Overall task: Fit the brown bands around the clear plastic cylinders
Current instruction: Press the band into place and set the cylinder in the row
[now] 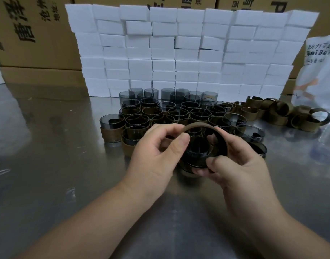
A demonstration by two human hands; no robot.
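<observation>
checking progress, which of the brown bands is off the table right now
The brown band gripped by the left hand and right hand, looped around a cylinder. The others lie loose on the table or already wrap standing cylinders.

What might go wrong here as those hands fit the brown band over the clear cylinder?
The brown band, pinched by the left hand, looks only partly round the clear cylinder in the right hand; it may seat crooked or slip off. The hands work close to the crowded banded cylinders on the table; a dropped piece might topple some.
</observation>
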